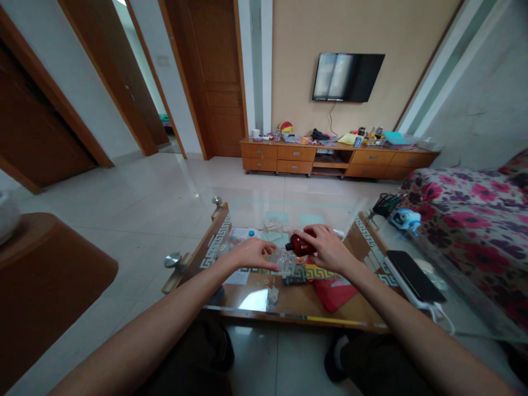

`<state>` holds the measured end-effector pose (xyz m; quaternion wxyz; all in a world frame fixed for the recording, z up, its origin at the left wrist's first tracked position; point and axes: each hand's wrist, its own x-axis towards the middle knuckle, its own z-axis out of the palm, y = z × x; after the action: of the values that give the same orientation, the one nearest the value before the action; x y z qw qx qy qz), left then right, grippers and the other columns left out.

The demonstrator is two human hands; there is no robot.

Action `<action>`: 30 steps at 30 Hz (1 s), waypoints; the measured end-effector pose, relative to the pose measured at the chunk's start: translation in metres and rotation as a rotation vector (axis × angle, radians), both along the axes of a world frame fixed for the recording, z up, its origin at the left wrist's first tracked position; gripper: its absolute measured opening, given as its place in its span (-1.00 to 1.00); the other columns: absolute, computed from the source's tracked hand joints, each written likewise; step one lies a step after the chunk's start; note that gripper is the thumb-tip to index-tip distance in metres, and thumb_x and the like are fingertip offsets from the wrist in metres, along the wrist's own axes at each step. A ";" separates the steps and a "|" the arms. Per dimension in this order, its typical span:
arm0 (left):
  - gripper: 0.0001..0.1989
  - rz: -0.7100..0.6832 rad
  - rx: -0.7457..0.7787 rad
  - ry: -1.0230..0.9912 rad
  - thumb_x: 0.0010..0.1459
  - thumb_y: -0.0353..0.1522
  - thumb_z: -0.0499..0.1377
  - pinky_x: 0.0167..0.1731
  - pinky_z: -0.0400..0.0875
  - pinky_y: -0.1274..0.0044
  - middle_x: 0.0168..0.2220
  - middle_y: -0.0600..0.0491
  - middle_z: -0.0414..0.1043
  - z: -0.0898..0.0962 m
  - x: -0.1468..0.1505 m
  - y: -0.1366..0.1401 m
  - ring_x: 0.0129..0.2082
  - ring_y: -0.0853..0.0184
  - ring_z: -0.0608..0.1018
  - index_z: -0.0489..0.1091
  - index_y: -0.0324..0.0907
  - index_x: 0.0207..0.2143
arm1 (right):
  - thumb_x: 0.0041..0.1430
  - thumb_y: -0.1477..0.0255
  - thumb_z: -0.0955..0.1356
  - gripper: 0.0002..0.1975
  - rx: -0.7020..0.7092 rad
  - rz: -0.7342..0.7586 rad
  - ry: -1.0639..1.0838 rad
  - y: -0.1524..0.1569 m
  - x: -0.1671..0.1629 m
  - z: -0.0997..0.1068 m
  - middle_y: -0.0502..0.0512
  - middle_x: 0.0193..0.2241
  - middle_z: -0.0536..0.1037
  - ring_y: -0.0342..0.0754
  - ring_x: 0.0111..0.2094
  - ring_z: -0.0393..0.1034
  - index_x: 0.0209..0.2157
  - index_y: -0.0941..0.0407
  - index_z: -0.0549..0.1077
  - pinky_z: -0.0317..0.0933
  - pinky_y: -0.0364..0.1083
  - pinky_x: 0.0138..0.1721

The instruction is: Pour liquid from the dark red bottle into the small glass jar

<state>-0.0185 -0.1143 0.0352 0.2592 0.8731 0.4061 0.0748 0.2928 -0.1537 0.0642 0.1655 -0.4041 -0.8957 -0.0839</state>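
Note:
A small dark brown bottle (303, 245) lies tilted nearly flat in my right hand (325, 246), its black neck pointing left. Just below that neck stands a clear, faceted glass container (287, 262). The fingers and thumb of my left hand (260, 254) curve around the container's left side and steady it. Whether any liquid is leaving the bottle is too small to see. Both hands are over a glass-topped coffee table (243, 314). Behind them on the table is another clear glass piece (273, 224).
A red packet (334, 294) shows at the table's front. On the right are a black phone (416, 276) with a white cable, a blue-and-white object (406, 220) and a black mesh pen holder (384, 203). A flowered sofa (466, 220) borders that side. A wooden stool (53, 275) stands left.

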 end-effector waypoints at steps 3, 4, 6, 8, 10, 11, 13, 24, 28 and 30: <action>-0.18 0.001 0.010 0.011 -0.05 0.24 0.36 -0.13 0.46 0.37 -0.03 -0.10 0.65 0.001 0.000 -0.001 -0.12 0.06 0.66 0.53 -0.07 0.12 | 0.08 0.52 0.44 -0.10 0.010 -0.003 -0.016 0.000 0.000 0.000 0.18 0.16 0.43 0.22 0.11 0.29 0.43 -0.15 0.18 0.21 0.16 0.13; -0.17 0.001 0.013 0.009 -0.05 0.24 0.36 -0.13 0.46 0.36 -0.03 -0.11 0.65 0.000 0.000 0.000 -0.12 0.06 0.66 0.53 -0.07 0.13 | 0.08 0.51 0.45 -0.10 0.015 -0.006 -0.022 0.000 0.000 0.000 0.18 0.16 0.43 0.21 0.11 0.29 0.43 -0.15 0.17 0.22 0.16 0.13; -0.15 -0.001 0.015 0.004 -0.06 0.25 0.36 -0.13 0.46 0.35 -0.03 -0.12 0.65 -0.002 0.000 0.001 -0.13 0.05 0.66 0.52 -0.07 0.14 | 0.09 0.51 0.45 -0.09 0.027 -0.011 -0.037 0.000 0.000 0.000 0.18 0.15 0.44 0.22 0.10 0.29 0.44 -0.16 0.15 0.23 0.16 0.11; -0.14 -0.001 0.018 0.005 -0.06 0.25 0.36 -0.12 0.46 0.34 -0.04 -0.12 0.65 -0.004 0.000 0.002 -0.13 0.05 0.66 0.52 -0.08 0.15 | 0.09 0.50 0.45 -0.09 0.035 -0.014 -0.046 0.000 0.000 0.000 0.19 0.15 0.43 0.22 0.09 0.29 0.44 -0.16 0.14 0.23 0.15 0.10; -0.13 0.002 0.018 0.007 -0.06 0.25 0.36 -0.12 0.46 0.33 -0.03 -0.13 0.64 -0.006 0.000 0.003 -0.12 0.04 0.66 0.51 -0.08 0.17 | 0.09 0.51 0.44 -0.10 0.031 -0.012 -0.042 -0.001 0.000 0.001 0.19 0.15 0.43 0.21 0.09 0.28 0.43 -0.15 0.16 0.22 0.15 0.11; -0.13 0.003 0.018 0.006 -0.06 0.25 0.36 -0.12 0.46 0.33 -0.03 -0.13 0.64 -0.007 0.000 0.003 -0.12 0.04 0.66 0.50 -0.08 0.17 | 0.09 0.52 0.44 -0.11 0.027 -0.010 -0.037 -0.001 0.000 0.001 0.19 0.15 0.43 0.21 0.09 0.28 0.43 -0.14 0.17 0.21 0.14 0.11; -0.13 0.005 0.018 0.004 -0.06 0.24 0.37 -0.11 0.46 0.33 -0.04 -0.14 0.64 -0.007 0.000 0.003 -0.12 0.04 0.66 0.50 -0.08 0.17 | 0.09 0.52 0.43 -0.12 0.020 -0.005 -0.029 -0.001 0.000 0.002 0.19 0.14 0.43 0.20 0.10 0.28 0.42 -0.13 0.18 0.21 0.13 0.12; -0.13 -0.002 0.026 -0.003 -0.06 0.25 0.36 -0.13 0.47 0.33 -0.07 -0.12 0.66 -0.008 0.000 0.004 -0.15 0.05 0.67 0.51 -0.09 0.17 | 0.09 0.53 0.42 -0.13 0.012 0.003 -0.017 -0.001 0.001 0.002 0.20 0.14 0.42 0.20 0.10 0.27 0.41 -0.13 0.18 0.19 0.14 0.13; -0.11 -0.006 0.019 -0.012 -0.06 0.26 0.36 -0.13 0.48 0.33 -0.07 -0.12 0.66 -0.011 -0.001 0.005 -0.14 0.05 0.67 0.50 -0.08 0.18 | 0.08 0.53 0.42 -0.13 0.008 -0.007 -0.022 -0.002 0.000 0.003 0.20 0.14 0.43 0.21 0.09 0.28 0.41 -0.14 0.19 0.19 0.14 0.11; -0.10 -0.005 0.013 -0.012 -0.07 0.26 0.36 -0.13 0.48 0.34 -0.07 -0.12 0.66 -0.011 -0.001 0.005 -0.13 0.05 0.67 0.49 -0.08 0.19 | 0.07 0.54 0.42 -0.12 0.007 -0.010 -0.025 -0.002 0.000 0.003 0.20 0.13 0.43 0.21 0.09 0.28 0.41 -0.14 0.18 0.19 0.14 0.10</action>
<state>-0.0200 -0.1091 0.0239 0.2563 0.8753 0.4018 0.0822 0.2927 -0.1561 0.0673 0.1553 -0.4071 -0.8953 -0.0928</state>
